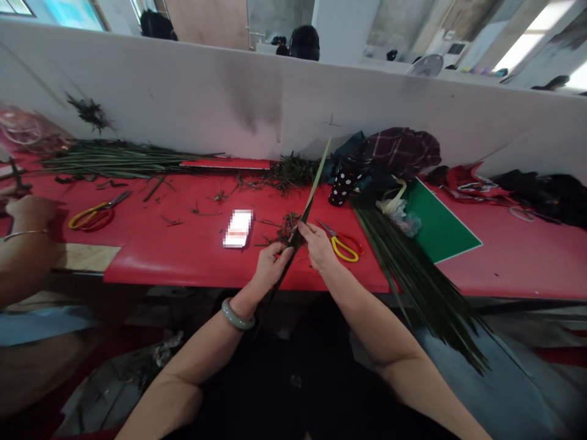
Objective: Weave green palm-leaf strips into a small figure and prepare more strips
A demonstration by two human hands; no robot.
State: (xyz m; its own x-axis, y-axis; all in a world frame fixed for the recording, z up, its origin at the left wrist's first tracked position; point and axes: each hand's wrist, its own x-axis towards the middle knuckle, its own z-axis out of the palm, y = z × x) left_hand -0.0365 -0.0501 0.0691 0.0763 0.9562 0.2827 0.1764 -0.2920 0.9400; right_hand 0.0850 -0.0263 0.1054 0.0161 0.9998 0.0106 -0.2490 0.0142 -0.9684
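Note:
My left hand (271, 264) and my right hand (317, 244) meet over the front of the red table (183, 250), both pinched on a long green leaf strip (315, 183). The strip slants up and away from my fingers toward the white partition, and its dark lower end runs down between my hands past the table edge. A jade-coloured bangle sits on my left wrist. Yellow-handled scissors (343, 244) lie just right of my right hand. A phone (238, 228) lies flat to the left of my left hand.
A bundle of long dark leaves (413, 275) hangs over the table edge at right, beside a green board (435, 226). More leaves (114, 160), leaf scraps, a second pair of scissors (94, 214), a dotted black cup (342, 183) and cloth lie behind. Another person's arm (22, 244) is at left.

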